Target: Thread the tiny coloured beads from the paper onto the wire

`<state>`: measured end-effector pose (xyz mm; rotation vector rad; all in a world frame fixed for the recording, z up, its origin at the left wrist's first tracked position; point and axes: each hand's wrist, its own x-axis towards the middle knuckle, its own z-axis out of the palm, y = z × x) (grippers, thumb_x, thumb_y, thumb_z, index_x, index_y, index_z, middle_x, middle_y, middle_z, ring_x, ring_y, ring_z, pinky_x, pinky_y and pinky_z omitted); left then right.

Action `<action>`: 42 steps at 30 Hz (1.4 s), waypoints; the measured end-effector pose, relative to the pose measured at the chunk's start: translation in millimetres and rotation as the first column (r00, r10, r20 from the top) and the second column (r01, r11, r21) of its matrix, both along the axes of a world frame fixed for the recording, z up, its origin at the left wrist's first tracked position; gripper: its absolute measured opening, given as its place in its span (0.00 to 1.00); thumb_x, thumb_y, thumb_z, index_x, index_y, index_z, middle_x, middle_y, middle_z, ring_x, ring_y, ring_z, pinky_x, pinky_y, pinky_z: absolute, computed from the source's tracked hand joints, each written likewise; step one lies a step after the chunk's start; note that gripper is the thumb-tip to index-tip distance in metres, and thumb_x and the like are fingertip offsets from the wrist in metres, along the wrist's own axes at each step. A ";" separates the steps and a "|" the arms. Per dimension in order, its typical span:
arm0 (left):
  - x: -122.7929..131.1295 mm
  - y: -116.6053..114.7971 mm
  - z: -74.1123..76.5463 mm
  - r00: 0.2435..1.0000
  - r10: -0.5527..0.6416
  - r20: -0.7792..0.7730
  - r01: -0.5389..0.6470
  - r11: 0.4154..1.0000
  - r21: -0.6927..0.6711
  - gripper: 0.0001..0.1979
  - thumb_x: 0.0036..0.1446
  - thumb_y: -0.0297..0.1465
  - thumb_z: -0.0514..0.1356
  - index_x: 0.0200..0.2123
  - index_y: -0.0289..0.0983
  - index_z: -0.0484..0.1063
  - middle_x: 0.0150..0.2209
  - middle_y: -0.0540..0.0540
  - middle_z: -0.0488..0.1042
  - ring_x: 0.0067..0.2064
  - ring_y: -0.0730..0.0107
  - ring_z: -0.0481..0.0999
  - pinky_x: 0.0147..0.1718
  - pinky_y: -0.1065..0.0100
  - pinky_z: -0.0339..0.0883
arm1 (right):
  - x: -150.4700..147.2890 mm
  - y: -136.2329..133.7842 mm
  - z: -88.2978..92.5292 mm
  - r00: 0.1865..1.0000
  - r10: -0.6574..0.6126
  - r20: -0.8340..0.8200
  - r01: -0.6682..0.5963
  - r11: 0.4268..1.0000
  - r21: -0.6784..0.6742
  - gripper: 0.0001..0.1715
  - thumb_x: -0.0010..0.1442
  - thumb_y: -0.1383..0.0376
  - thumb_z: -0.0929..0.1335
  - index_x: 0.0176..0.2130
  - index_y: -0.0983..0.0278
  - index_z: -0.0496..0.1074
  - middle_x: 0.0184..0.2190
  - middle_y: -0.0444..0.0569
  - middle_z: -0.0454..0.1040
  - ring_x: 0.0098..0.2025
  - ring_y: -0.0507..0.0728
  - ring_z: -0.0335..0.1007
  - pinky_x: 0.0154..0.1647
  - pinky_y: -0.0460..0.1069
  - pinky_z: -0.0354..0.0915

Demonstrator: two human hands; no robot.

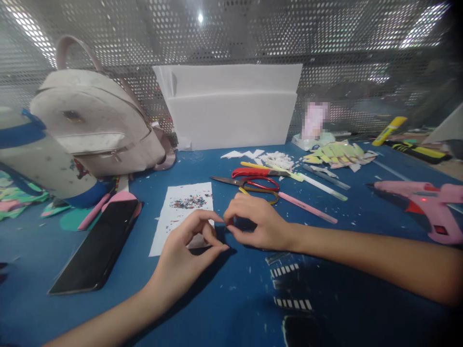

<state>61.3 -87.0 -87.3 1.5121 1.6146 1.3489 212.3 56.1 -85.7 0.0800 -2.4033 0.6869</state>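
Observation:
My left hand (184, 250) reaches over the lower right of a white paper sheet (159, 241), thumb and index finger apart, with nothing visible between them. Close to its fingertips, my right hand (258, 221) is closed in a pinch; whatever it may hold is too small to make out. A pile of tiny multicoloured bits (190, 201) lies on the sheet. Just beyond my right hand are scissors (231, 181) with red and brownish handle loops, red-handled pliers or cutters (253, 172) and a pink pen (307, 207).
A pink glue gun (419, 197) with a lit red light lies at right. At left are a black phone (97, 246), a bottle (39, 154) and a pale backpack (97, 120). White scraps (278, 159) and folded white board (233, 118) are behind. Striped strips (292, 303) lie in front.

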 end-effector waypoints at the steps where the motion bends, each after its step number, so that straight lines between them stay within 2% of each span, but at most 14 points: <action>1: 0.6 -0.7 0.7 0.999 -0.006 -0.033 0.006 1.000 0.008 0.16 0.52 0.24 0.65 0.43 0.42 0.67 0.24 0.57 0.69 0.31 0.75 0.72 0.37 0.72 0.68 | 0.0 0.2 -0.1 1.000 -0.016 0.002 0.016 1.000 -0.007 0.02 0.59 0.71 0.65 0.34 0.64 0.66 0.28 0.43 0.68 0.32 0.51 0.59 0.36 0.48 0.58; 5: 3.3 -4.5 4.0 0.986 -0.058 -0.157 0.063 0.998 0.029 0.13 0.52 0.23 0.65 0.39 0.41 0.68 0.24 0.57 0.70 0.29 0.76 0.72 0.35 0.72 0.67 | -0.1 1.2 -0.5 0.997 -0.075 0.007 0.075 0.996 -0.049 0.04 0.58 0.72 0.65 0.34 0.63 0.65 0.29 0.43 0.68 0.32 0.51 0.59 0.36 0.47 0.58; 13: 4.5 -8.8 6.9 0.927 -0.263 -0.266 0.285 0.957 0.046 0.09 0.54 0.20 0.62 0.36 0.39 0.69 0.28 0.53 0.74 0.28 0.78 0.73 0.31 0.75 0.67 | 0.4 1.4 1.8 0.991 -0.130 0.015 0.131 0.986 -0.105 0.05 0.56 0.73 0.65 0.33 0.63 0.64 0.30 0.42 0.68 0.32 0.50 0.60 0.35 0.47 0.59; 18: 5.1 -8.8 8.2 0.919 -0.281 -0.277 0.309 0.949 0.062 0.09 0.53 0.19 0.62 0.35 0.39 0.69 0.27 0.53 0.73 0.28 0.78 0.73 0.31 0.76 0.68 | 0.1 2.1 1.0 0.992 -0.120 0.043 0.124 0.988 -0.090 0.05 0.56 0.73 0.64 0.34 0.64 0.64 0.30 0.43 0.69 0.33 0.51 0.60 0.36 0.47 0.59; 21: 4.9 -8.6 8.4 0.930 -0.234 -0.282 0.259 0.964 0.056 0.09 0.53 0.19 0.61 0.33 0.39 0.70 0.28 0.53 0.74 0.28 0.78 0.73 0.30 0.76 0.68 | -0.3 3.9 0.0 0.997 -0.040 0.066 0.043 0.998 -0.055 0.04 0.57 0.72 0.65 0.35 0.64 0.66 0.32 0.44 0.70 0.34 0.51 0.61 0.38 0.47 0.60; 24: 3.0 -6.6 7.8 0.963 -0.079 -0.258 0.095 0.994 0.048 0.08 0.53 0.20 0.62 0.30 0.39 0.70 0.26 0.54 0.74 0.27 0.78 0.73 0.30 0.77 0.68 | -0.3 5.3 -0.9 0.990 0.110 0.083 -0.113 0.993 0.023 0.05 0.59 0.70 0.65 0.38 0.64 0.68 0.33 0.46 0.72 0.38 0.53 0.63 0.42 0.49 0.61; 27: 0.0 -4.0 7.0 0.985 0.035 -0.171 -0.034 0.999 0.009 0.07 0.53 0.22 0.63 0.28 0.38 0.69 0.25 0.55 0.72 0.27 0.78 0.73 0.28 0.77 0.68 | 0.2 6.1 -1.4 0.983 0.160 0.088 -0.164 0.986 0.038 0.05 0.61 0.69 0.66 0.39 0.64 0.70 0.34 0.47 0.73 0.39 0.53 0.63 0.43 0.49 0.62; 30: -2.3 -2.4 6.7 0.992 0.053 -0.114 -0.055 0.998 -0.020 0.06 0.53 0.25 0.63 0.28 0.38 0.68 0.25 0.54 0.72 0.27 0.77 0.72 0.27 0.76 0.68 | 0.7 6.7 -1.0 0.978 0.184 0.096 -0.187 0.982 0.017 0.05 0.64 0.66 0.65 0.39 0.65 0.70 0.33 0.47 0.73 0.38 0.53 0.63 0.43 0.49 0.62; 33: -3.3 -2.1 5.8 0.991 0.057 -0.121 -0.058 0.998 -0.007 0.07 0.53 0.26 0.63 0.27 0.38 0.68 0.25 0.53 0.71 0.28 0.75 0.72 0.27 0.74 0.67 | 0.8 7.3 -0.8 0.976 0.191 0.100 -0.194 0.981 0.019 0.06 0.66 0.65 0.65 0.38 0.65 0.71 0.32 0.47 0.74 0.37 0.52 0.63 0.41 0.49 0.62; 38: -9.1 -2.5 4.6 0.991 0.021 -0.136 -0.018 1.000 0.020 0.05 0.54 0.27 0.64 0.30 0.39 0.69 0.27 0.52 0.72 0.31 0.73 0.73 0.32 0.71 0.68 | 0.9 7.6 -2.0 0.983 0.153 0.098 -0.152 0.988 -0.013 0.06 0.66 0.66 0.65 0.40 0.66 0.71 0.33 0.47 0.73 0.36 0.52 0.63 0.39 0.48 0.62; 41: -20.9 0.9 10.4 0.981 0.031 -0.191 -0.014 0.996 0.090 0.03 0.57 0.27 0.62 0.34 0.40 0.71 0.31 0.52 0.72 0.34 0.72 0.72 0.37 0.70 0.67 | 0.8 7.1 -2.3 0.987 0.132 0.095 -0.133 0.991 0.004 0.06 0.65 0.67 0.66 0.38 0.66 0.72 0.32 0.47 0.73 0.36 0.52 0.63 0.40 0.48 0.62; 42: -26.4 2.9 13.3 0.973 0.081 -0.216 -0.053 0.990 0.134 0.02 0.59 0.27 0.60 0.35 0.41 0.70 0.33 0.51 0.72 0.36 0.71 0.72 0.38 0.70 0.66 | 0.7 6.7 -2.0 0.989 0.120 0.087 -0.121 0.993 0.004 0.05 0.65 0.67 0.66 0.37 0.66 0.72 0.32 0.47 0.73 0.36 0.52 0.63 0.40 0.48 0.61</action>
